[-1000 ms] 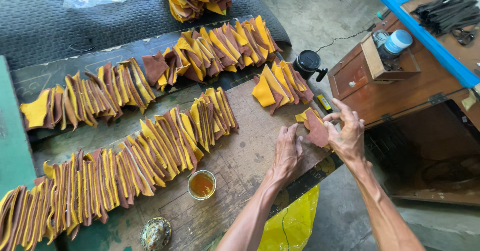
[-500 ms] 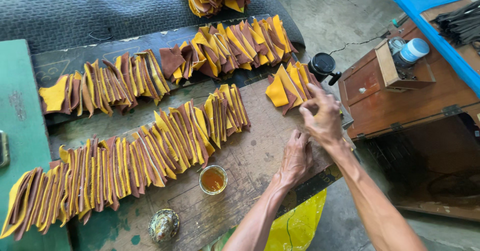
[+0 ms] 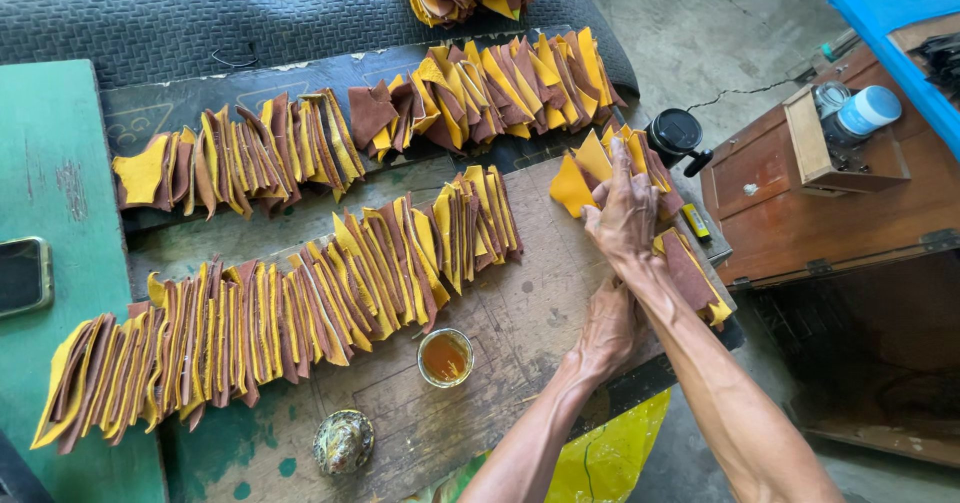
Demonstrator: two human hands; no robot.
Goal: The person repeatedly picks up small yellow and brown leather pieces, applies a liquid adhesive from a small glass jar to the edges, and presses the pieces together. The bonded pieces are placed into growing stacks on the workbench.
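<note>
My right hand (image 3: 625,213) lies on a short row of yellow and brown cut pieces (image 3: 590,173) at the right end of the wooden board (image 3: 500,313), its fingers pressing a piece onto the row. My left hand (image 3: 608,328) rests palm down on the board just below, partly hidden under my right forearm. A small pile of the same pieces (image 3: 690,278) lies beside both hands at the board's right edge. Long overlapping rows of such pieces (image 3: 300,303) run leftward.
A small glass of amber liquid (image 3: 445,356) and a crusted lid (image 3: 343,441) stand on the board near my left arm. A black cup (image 3: 675,133), a wooden box (image 3: 800,203) with a can (image 3: 868,111), and a phone (image 3: 22,275) on the green board lie around.
My right hand has carried a piece from the pile at the board's right edge up and left onto the short row. My left hand has stayed on the board.
</note>
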